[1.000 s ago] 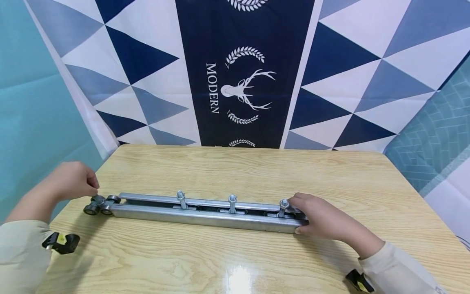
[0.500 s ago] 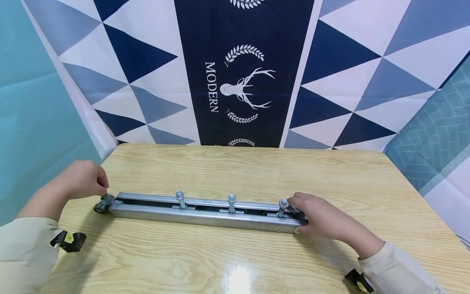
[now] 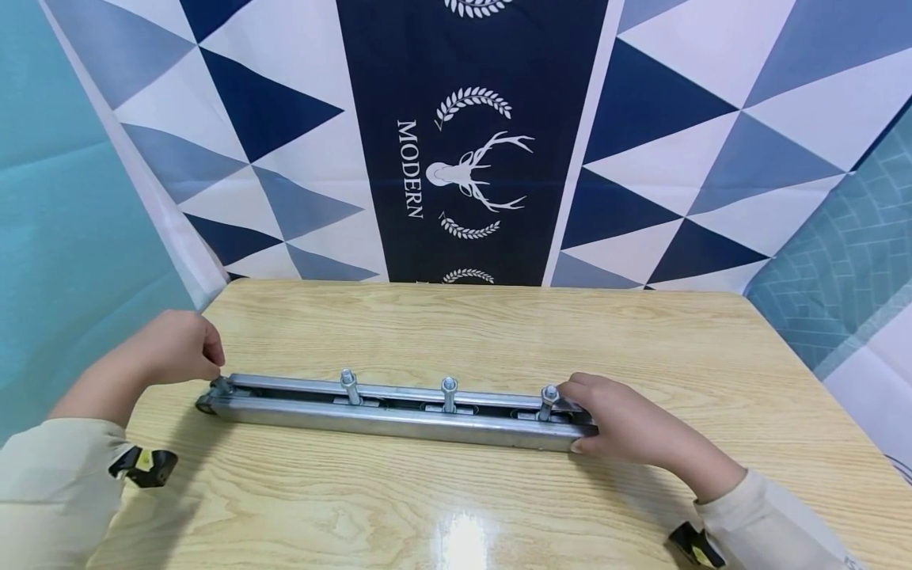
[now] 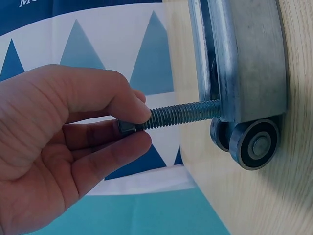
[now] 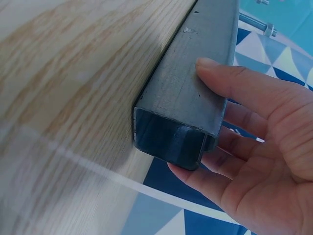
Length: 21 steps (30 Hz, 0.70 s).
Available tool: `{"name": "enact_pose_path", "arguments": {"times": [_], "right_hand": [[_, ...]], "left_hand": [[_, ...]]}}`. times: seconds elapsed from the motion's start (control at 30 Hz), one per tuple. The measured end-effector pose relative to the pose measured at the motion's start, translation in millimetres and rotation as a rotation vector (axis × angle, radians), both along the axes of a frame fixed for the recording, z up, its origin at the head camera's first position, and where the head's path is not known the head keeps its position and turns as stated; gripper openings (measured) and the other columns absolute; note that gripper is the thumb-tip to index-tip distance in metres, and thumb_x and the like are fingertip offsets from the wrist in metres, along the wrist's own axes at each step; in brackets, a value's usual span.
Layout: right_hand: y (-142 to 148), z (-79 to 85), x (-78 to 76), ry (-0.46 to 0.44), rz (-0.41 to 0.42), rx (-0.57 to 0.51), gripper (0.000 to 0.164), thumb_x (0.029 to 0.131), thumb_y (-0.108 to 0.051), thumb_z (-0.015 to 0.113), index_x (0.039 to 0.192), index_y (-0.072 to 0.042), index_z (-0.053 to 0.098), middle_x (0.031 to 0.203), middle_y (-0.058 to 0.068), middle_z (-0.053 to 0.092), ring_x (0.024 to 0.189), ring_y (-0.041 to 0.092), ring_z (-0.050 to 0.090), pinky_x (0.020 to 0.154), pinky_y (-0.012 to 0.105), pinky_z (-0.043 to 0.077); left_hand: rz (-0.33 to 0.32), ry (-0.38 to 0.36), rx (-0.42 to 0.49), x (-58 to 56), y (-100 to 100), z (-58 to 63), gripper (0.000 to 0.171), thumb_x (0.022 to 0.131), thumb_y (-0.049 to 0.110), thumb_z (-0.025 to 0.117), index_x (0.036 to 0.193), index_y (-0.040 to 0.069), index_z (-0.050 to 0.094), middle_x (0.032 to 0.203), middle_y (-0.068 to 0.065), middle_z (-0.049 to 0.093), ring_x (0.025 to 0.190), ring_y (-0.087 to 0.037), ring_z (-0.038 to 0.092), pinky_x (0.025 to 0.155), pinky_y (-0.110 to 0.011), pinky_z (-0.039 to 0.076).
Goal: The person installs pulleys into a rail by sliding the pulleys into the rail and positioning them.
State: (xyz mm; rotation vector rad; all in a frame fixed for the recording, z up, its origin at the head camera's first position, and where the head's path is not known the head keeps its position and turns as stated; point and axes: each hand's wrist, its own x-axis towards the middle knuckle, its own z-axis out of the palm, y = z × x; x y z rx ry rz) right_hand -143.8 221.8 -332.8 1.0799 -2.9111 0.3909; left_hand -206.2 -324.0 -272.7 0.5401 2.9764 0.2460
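A grey metal channel rail (image 3: 406,425) lies lengthwise on the table, its slot facing up. At its left end, my left hand (image 3: 178,348) pinches the head end of a threaded bolt (image 4: 183,115) between thumb and fingers. This bolt belongs to a roller trolley, whose rear wheels (image 4: 257,144) stick out of the rail while its front part is hidden inside. My right hand (image 3: 634,419) grips the rail's other end, thumb on the near side and fingers across the far side. The hollow square opening there shows in the right wrist view.
Three more trolleys sit inside the rail, their bolts standing up through the slot: a left bolt (image 3: 350,386), a middle bolt (image 3: 450,394) and a right bolt (image 3: 549,402). The wood-grain table (image 3: 342,499) meets a patterned cloth (image 3: 299,182) behind.
My left hand has moved right, pushing the trolley from outside the rail's left end until only its rear wheels show. The right hand has stayed in place on the rail.
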Motion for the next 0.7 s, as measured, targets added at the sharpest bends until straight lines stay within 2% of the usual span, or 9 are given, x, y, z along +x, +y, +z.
{"name": "enact_pose_path", "arguments": {"times": [0.43, 0.7], "right_hand": [[-0.4, 0.0, 0.7, 0.015, 0.001, -0.004, 0.056, 0.068, -0.014, 0.088, 0.116, 0.001, 0.063, 0.106, 0.006, 0.061, 0.094, 0.022, 0.062, 0.077, 0.042, 0.053], [-0.4, 0.1, 1.3, 0.008, -0.011, -0.003, 0.057, 0.068, -0.015, 0.088, 0.117, 0.002, 0.063, 0.108, 0.008, 0.062, 0.097, 0.025, 0.062, 0.079, 0.043, 0.053]], "left_hand": [[-0.050, -0.002, 0.002, 0.8, 10.4, 0.3, 0.007, 0.071, 0.005, 0.075, 0.071, 0.010, 0.070, 0.066, 0.008, 0.061, 0.059, -0.011, 0.052, 0.055, -0.034, 0.048], [-0.061, -0.014, 0.005, 0.6, 18.1, 0.6, 0.010, 0.070, 0.005, 0.077, 0.070, 0.012, 0.069, 0.066, 0.008, 0.061, 0.059, -0.011, 0.052, 0.056, -0.034, 0.048]]}}
